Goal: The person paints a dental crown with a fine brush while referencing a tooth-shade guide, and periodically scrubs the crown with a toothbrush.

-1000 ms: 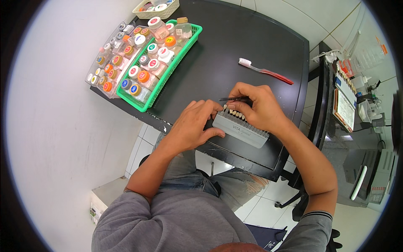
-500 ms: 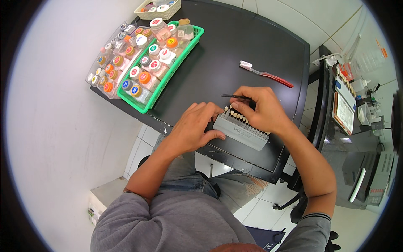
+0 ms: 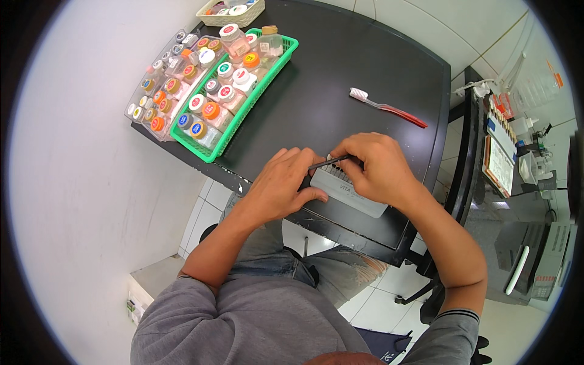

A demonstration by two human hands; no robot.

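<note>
As the right hand [image 3: 374, 164] dips, a dark stick [image 3: 328, 162] slants over the grey holder [image 3: 348, 196]

Where the stick lay nearly level half a second ago, it now slopes, its left tip lower and beside the fingers of the left hand [image 3: 283, 182]. The right hand has come down a little with it and hides more of the holder's row of pale tabs [image 3: 330, 159] than before. Its thumb and fingers are closed on the stick. The left hand has hardly moved: half curled, finger and thumb apart, it sits at the holder's left end, and I cannot tell how firmly it grips. The holder is near the front edge of the black table [image 3: 328, 67], and the toothbrush [image 3: 389, 108] lies well apart beyond it.

On the table's left side, a green basket [image 3: 246, 108] holds clear jars of pinkish and pale contents under white, orange, grey and tan caps. Just beside it, a clear tray [image 3: 148, 130] is packed with smaller capped jars. Behind both, a cream basket [image 3: 234, 20] contains mixed small items, too small to tell
</note>
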